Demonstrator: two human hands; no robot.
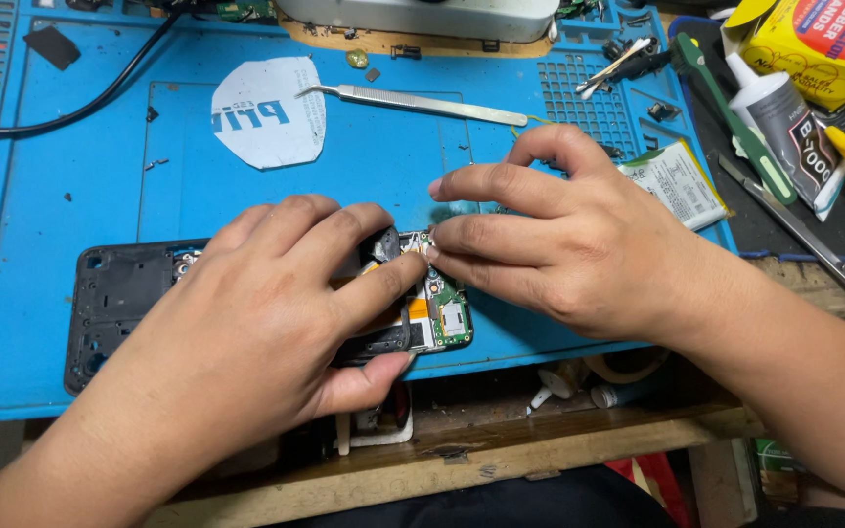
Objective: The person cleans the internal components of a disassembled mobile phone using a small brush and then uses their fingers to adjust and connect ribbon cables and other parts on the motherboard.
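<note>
An opened black phone frame (114,298) lies on the blue work mat (41,196), with a green circuit board (450,311) at its right end. My left hand (256,323) covers the middle of the phone, thumb under its near edge, index fingertip pressing near the board's top. My right hand (550,240) comes in from the right, its fingertips pinched on a small part at the board's top edge, touching the left index finger. The part itself is too small to make out.
Metal tweezers (413,100) and a round white sticker (266,112) lie farther back on the mat. A flat battery (682,181), a glue tube (789,132), a green-handled tool (735,117), a yellow box (819,39) and a metal blade (804,235) sit at the right. A black cable (80,108) runs at the left.
</note>
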